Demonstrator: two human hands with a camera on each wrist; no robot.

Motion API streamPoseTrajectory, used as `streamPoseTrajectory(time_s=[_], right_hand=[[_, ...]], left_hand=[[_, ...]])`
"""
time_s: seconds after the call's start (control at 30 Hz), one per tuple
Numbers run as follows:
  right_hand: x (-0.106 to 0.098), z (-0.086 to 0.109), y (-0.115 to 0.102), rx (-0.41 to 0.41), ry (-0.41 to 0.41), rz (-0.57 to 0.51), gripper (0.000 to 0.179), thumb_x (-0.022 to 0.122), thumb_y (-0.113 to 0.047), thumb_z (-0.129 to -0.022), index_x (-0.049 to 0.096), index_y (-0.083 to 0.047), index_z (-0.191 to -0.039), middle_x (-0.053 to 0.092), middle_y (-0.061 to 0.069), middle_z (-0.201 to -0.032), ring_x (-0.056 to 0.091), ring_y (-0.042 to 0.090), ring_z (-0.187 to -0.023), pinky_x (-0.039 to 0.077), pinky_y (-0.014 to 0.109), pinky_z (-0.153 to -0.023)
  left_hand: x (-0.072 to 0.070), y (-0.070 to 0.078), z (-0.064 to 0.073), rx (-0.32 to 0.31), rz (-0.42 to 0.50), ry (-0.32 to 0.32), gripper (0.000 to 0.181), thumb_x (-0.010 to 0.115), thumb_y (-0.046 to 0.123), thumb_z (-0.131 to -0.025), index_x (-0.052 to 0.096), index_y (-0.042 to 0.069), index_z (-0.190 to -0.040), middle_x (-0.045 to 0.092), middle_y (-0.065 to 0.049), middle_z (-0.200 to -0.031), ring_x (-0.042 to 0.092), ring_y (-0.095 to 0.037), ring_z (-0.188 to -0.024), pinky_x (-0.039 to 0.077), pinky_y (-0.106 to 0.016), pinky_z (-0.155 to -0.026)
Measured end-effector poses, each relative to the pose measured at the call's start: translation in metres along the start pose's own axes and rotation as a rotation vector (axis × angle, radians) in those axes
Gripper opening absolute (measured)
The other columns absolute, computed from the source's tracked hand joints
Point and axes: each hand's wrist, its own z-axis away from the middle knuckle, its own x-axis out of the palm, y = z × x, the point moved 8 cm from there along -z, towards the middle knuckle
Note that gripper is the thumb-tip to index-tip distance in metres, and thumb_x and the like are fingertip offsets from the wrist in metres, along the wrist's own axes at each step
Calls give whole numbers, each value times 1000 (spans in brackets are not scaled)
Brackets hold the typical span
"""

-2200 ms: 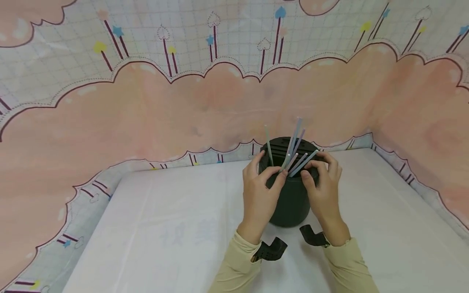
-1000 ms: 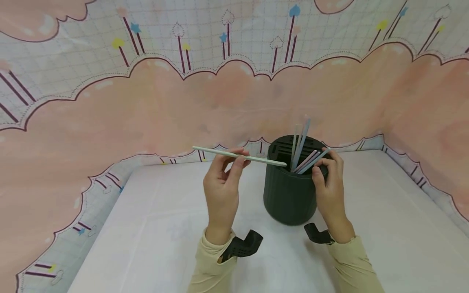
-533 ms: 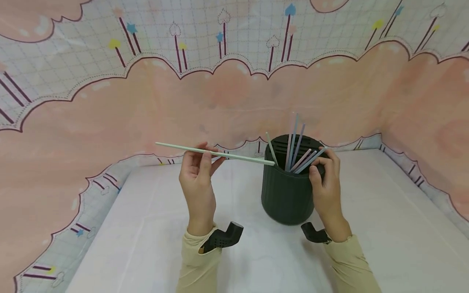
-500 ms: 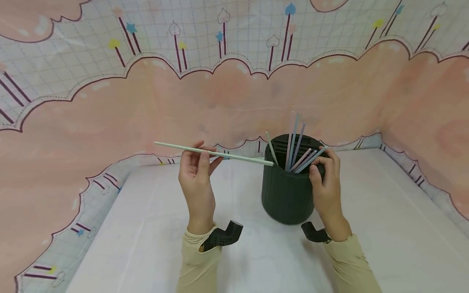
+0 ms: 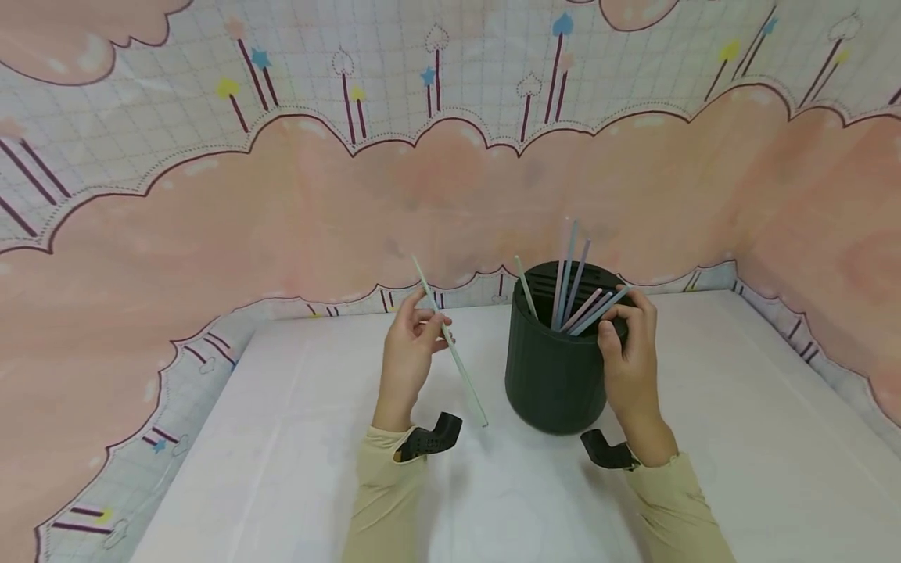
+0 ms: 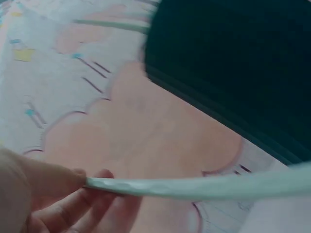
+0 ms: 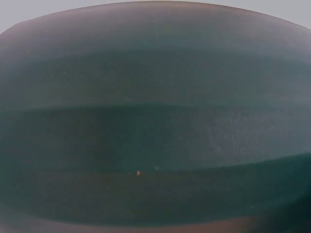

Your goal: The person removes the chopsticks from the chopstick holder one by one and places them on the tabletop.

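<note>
My left hand pinches a pale green straw between thumb and fingers, left of the container. The straw slants, its upper end leaning left and its lower end hanging over the white table. In the left wrist view the straw runs off to the right from the fingertips. A dark green, ribbed cylindrical container with a slotted section in its top stands upright. Several pastel straws stick out of its opening. On the container's right rim, my right hand grips with thumb and fingers; its wrist view is filled by the container's wall.
The white table reaches back to a peach-coloured cloth backdrop printed with scalloped edges and candles. The cloth also runs along the left and right sides. Black wrist mounts project inward from both forearms.
My left hand came away from the container's opening to the left with a green straw, then turned it from nearly level to steeply slanted. My right hand stayed at the rim.
</note>
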Motion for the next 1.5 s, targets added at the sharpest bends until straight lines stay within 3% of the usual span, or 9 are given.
streamPoseTrajectory(time_s=[0.1, 0.2, 0.57, 0.77, 1.03, 1.17, 1.33, 1.5], right_hand=[[0, 2, -2, 6, 2, -10, 31, 38, -21, -97, 42, 10, -101, 25, 21, -141, 24, 33, -132, 20, 53, -106], [0, 3, -4, 0, 3, -11, 30, 39, -19, -96, 42, 10, -100, 25, 22, -141, 24, 33, -132, 19, 52, -107], [-3, 7, -3, 0, 10, -2, 28, 40, -17, -96, 42, 11, -100, 27, 23, -138, 24, 32, -131, 19, 51, -107], [-3, 6, -5, 6, -3, -2, 27, 41, -16, -95, 42, 11, -100, 26, 26, -138, 22, 34, -132, 18, 53, -107], [-3, 2, -7, -21, 1, -14, 27, 40, -15, -94, 43, 11, -100, 29, 23, -138, 23, 31, -132, 18, 52, -107], [-2, 2, -5, -13, -2, -16, 27, 41, -15, -94, 43, 10, -100, 27, 22, -139, 22, 30, -133, 17, 53, -107], [-2, 0, -5, -18, 6, -14, 27, 41, -15, -94, 43, 11, -101, 27, 22, -140, 23, 29, -133, 18, 51, -107], [-1, -1, -4, -16, 5, -12, 26, 41, -15, -94, 44, 10, -100, 29, 21, -139, 25, 28, -132, 20, 48, -107]], left_hand=[[15, -21, -2, -64, -213, -64, 51, 53, 15, -93, 35, 20, -140, 64, -5, -97, 66, -16, -73, 55, -28, -67], [26, -37, -2, -94, -306, -86, 53, 53, 14, -92, 33, 20, -142, 65, -4, -96, 66, -16, -69, 54, -29, -64], [38, -76, -4, -147, -326, -123, 75, 62, 3, -84, 22, 22, -145, 58, -8, -99, 63, -13, -63, 52, -27, -55], [41, -95, -2, -154, -408, -132, 74, 65, 0, -80, 30, 18, -143, 56, -8, -101, 61, -12, -60, 47, -26, -51], [45, -107, 2, -108, -726, -125, 61, 72, 13, -76, 47, 13, -132, 56, -16, -107, 57, -28, -90, 48, -41, -77], [45, -111, 7, -119, -837, -138, 52, 74, 18, -77, 55, 15, -125, 53, -13, -111, 54, -27, -96, 48, -40, -75], [44, -107, 6, -95, -852, -142, 44, 71, 23, -79, 59, 16, -121, 52, -12, -111, 52, -27, -99, 48, -41, -73], [43, -95, 1, -76, -774, -166, 40, 64, 31, -85, 58, 16, -122, 54, -10, -108, 55, -24, -93, 47, -37, -73]])
